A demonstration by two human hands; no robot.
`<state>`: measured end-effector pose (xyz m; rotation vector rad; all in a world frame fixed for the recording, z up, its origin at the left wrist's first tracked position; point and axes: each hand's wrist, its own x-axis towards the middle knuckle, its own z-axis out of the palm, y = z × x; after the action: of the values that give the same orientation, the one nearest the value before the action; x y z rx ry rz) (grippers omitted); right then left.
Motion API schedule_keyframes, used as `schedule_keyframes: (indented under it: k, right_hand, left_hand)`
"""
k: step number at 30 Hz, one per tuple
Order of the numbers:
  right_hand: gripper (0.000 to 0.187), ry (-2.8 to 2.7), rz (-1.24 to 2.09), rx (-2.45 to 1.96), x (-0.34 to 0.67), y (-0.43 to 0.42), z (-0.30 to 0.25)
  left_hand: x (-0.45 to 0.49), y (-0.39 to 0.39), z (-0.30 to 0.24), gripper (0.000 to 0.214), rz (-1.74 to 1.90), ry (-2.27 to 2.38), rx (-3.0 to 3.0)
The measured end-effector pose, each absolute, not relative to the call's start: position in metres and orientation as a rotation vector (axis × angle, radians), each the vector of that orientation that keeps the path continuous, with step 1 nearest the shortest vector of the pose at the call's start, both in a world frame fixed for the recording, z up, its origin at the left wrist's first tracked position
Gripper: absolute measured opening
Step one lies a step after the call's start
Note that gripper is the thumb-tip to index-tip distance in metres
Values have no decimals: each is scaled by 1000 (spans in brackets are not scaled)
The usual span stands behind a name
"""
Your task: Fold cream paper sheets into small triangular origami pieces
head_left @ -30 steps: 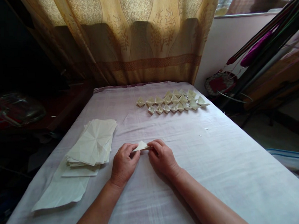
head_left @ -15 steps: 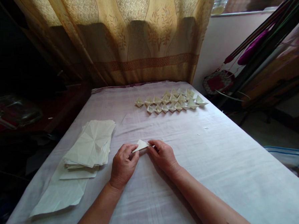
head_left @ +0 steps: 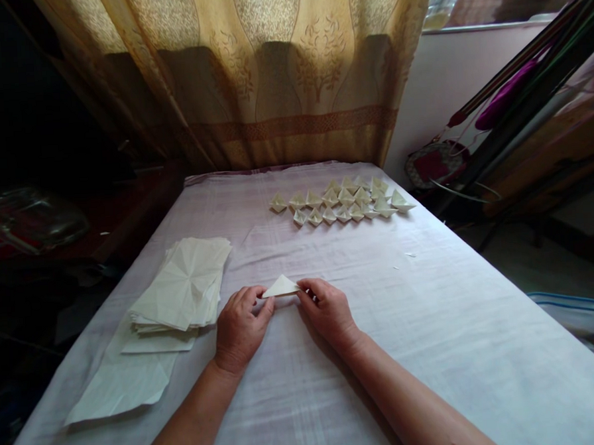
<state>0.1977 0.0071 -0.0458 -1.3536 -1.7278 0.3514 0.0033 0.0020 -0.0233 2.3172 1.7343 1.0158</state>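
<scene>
Several creased sheets of pale paper lie in a stack [head_left: 183, 288] on the left part of the cloth-covered counter [head_left: 431, 322]. The top sheet shows fold lines that fan out from its middle. Under the stack, a larger loose sheet [head_left: 116, 385] juts toward the near left edge.

Just right of the stack, the left hand [head_left: 237, 325] rests on the cloth with its knuckles up. Its grip is closed, thumb and fingertips pinching the left corner of a small folded paper triangle [head_left: 280, 287]. The triangle sits near the middle of the counter, between the two hands, with its point toward the curtain [head_left: 270, 84] and its long edge toward the person. It appears raised a little off the cloth. The right hand [head_left: 329, 310] meets it from the other side, its grip clamped on the right corner.

Farther back and to the right, many small folded pieces [head_left: 343, 203] lie close together in rough rows near the far edge, well apart from the hands. A few tiny paper scraps [head_left: 408, 254] dot the cloth between that group and the right hand. Off the right edge of the counter, lower down, stands a clear container with a blue rim [head_left: 575, 314].
</scene>
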Motion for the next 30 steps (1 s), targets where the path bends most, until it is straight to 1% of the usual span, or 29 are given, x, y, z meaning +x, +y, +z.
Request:
schedule_keyframes:
  k: [6,11,16,22,26,30]
  right_hand:
    - [15,-1768,335,-1317,198,6,-43]
    - [14,-1762,318,-1319,196,5,-43]
    - [10,-1694,335,-1366,195,4,-41]
    - [10,-1659,292,-1305,195,4,-39]
    - [11,-1598,345,-1308,194,4,-37]
    - [12,-1495,474,-1351,193,5,-36]
  left_hand:
    - [3,1,-23,21,1035,1737,2341]
    - [4,-1,-21,15,1041,1728,2263]
    - [4,-1,-21,19,1051,1738,2183]
    - [5,0,-21,20,1027,1753,2011]
    - [6,1,-21,22,1035,1729,1899]
    - [7,1,-20,22,1068,1709,1871]
